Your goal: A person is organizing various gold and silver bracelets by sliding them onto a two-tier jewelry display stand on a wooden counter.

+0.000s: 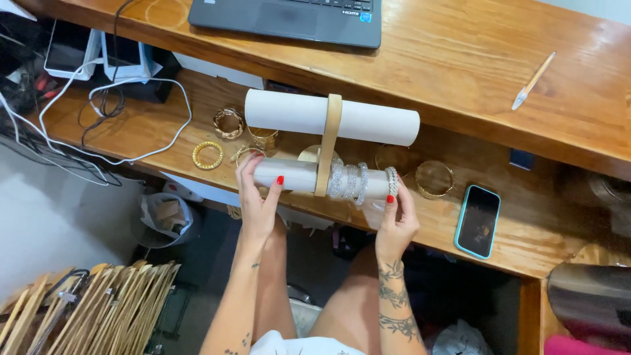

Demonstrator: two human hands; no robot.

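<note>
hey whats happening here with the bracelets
A person's left hand grips the bare end of the lower white roll of a two-tier wooden bracelet stand, while the right hand touches the sparkly silver bangles at the other end. The upper white roll is bare. Gold bangles and a teal-cased phone lie on the wooden shelf.

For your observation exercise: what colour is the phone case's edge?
Light turquoise around the phone, seen in the head view.

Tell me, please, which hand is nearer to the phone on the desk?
The right hand: the phone lies just to its right. The left hand holds the far end of the lower roll.
</note>
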